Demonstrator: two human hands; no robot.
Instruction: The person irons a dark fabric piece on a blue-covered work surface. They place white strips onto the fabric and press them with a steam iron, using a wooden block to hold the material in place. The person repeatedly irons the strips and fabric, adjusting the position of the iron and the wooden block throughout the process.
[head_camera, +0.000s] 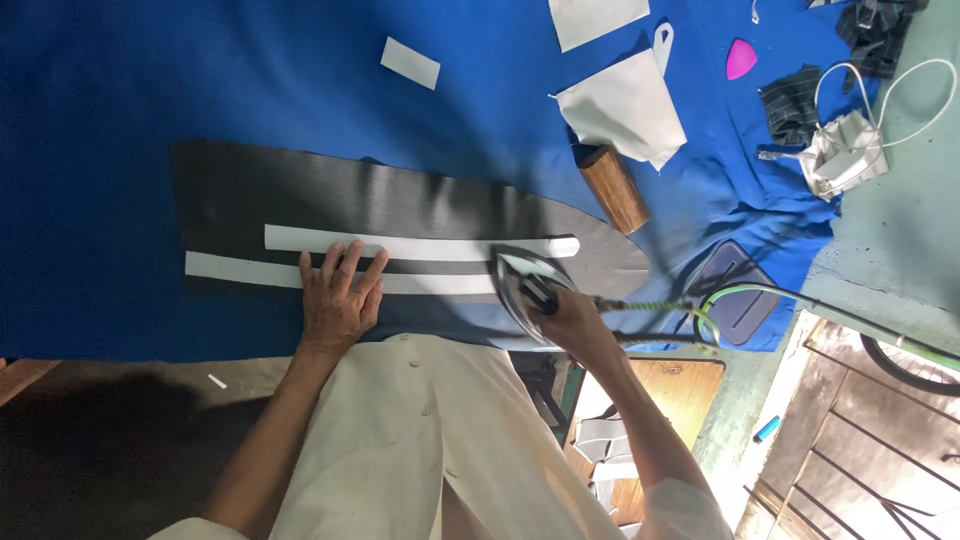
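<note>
1. A dark grey fabric piece (400, 205) is spread flat on a blue cloth (150, 100); every place below is given from that grey piece.
2. Two white strips are laid lengthwise on it; the upper strip (420, 244) is set toward its far edge, the lower strip (240, 270) toward its near edge.
3. The left hand (338, 300) is pressed flat on the lower strip, fingers released and spread; nothing is grasped.
4. A metal iron (520, 285) is stood on the grey piece's right part, by the strips' right ends; its handle is clenched by the right hand (570, 318); a braided cord (650, 306) is led off past the right end.
5. Beyond the far right edge a wooden block (614, 187) is seen, with white paper pieces (625, 105) behind it and a pink chalk (740, 58) farther right.
</note>
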